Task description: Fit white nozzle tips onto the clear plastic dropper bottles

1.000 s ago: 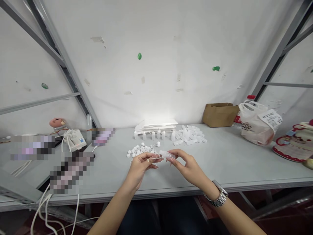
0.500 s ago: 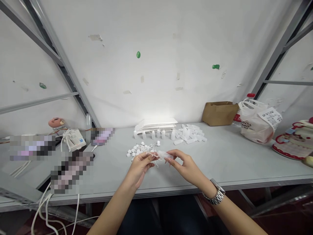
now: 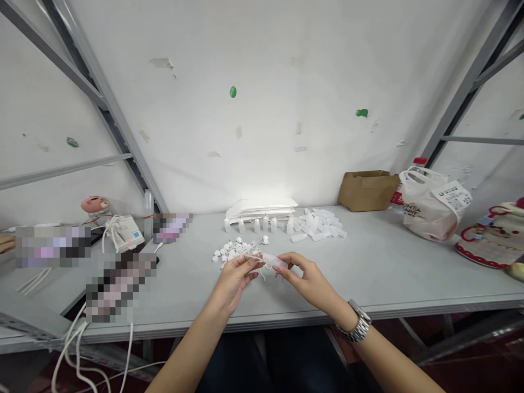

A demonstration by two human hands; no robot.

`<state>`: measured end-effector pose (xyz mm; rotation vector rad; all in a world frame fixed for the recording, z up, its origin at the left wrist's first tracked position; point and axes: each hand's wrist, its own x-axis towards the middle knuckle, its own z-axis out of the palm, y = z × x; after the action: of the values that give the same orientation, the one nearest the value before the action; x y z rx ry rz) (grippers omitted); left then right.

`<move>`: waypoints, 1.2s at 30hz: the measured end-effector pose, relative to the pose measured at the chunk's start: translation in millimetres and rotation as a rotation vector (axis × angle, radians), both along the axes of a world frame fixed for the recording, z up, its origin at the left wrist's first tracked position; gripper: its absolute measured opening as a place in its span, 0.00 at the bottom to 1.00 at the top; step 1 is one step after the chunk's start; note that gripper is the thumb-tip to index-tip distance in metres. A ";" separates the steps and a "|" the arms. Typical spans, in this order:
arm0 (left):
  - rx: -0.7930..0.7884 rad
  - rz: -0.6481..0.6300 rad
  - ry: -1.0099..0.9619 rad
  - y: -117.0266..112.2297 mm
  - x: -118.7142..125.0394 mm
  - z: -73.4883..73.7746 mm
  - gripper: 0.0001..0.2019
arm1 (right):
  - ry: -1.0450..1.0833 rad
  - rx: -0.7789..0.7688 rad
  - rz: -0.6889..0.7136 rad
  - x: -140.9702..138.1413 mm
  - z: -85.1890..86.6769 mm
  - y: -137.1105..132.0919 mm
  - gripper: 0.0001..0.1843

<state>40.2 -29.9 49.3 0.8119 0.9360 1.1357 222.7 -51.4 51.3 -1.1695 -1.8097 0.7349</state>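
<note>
The left hand [image 3: 234, 279] is curled narrow, its thumb and fingertips pinching a thin white plastic cord [image 3: 254, 258] just above the counter. The right hand [image 3: 309, 281] holds a small translucent plastic bottle [image 3: 273, 261] lying on its side between thumb and fingertips, close to the left hand. The cord seems to run to the bottle, but the exact join is too small to tell. A metal link wristwatch [image 3: 359, 322] circles the right wrist.

Just beyond the hands, a loose heap of small white plastic caps [image 3: 230, 252] lies on the pale grey counter [image 3: 380, 267]. Behind it stands a row of small upright white bottles [image 3: 256, 225], and to their right lies a pile of frosted bottle bodies [image 3: 317, 224], their surfaces soft and milky. A flat white stack [image 3: 262, 208] sits against the wall.

To the right are a creased kraft paper bag [image 3: 367, 191] and a glossy white plastic carrier bag [image 3: 429, 204] with a printed label. On the left are a pink pig-shaped figure [image 3: 95, 204], a white plastic device [image 3: 127, 233] and looping white cables [image 3: 77, 349]. Several objects there are pixelated. Grey metal shelf frames [image 3: 82, 71] flank a white wall [image 3: 286, 109] scarred with torn tape marks and green blobs.
</note>
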 end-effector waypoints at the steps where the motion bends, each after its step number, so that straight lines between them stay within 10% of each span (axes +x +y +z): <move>1: -0.006 0.001 -0.007 0.1 0.4 -0.3 0.12 | 0.004 -0.002 -0.002 -0.6 -0.5 0.2 0.12; 19: 0.229 0.013 0.061 -8.9 9.6 6.2 0.12 | 0.429 -0.250 0.124 -14.2 -7.5 3.5 0.15; 36: 0.359 0.081 0.044 -27.9 9.9 19.2 0.07 | 0.060 0.339 -0.123 -18.3 -3.1 -18.9 0.09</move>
<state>50.1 -57.8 68.5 1.0993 0.8170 1.3837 204.5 -70.4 48.1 -1.0107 -1.7139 0.3694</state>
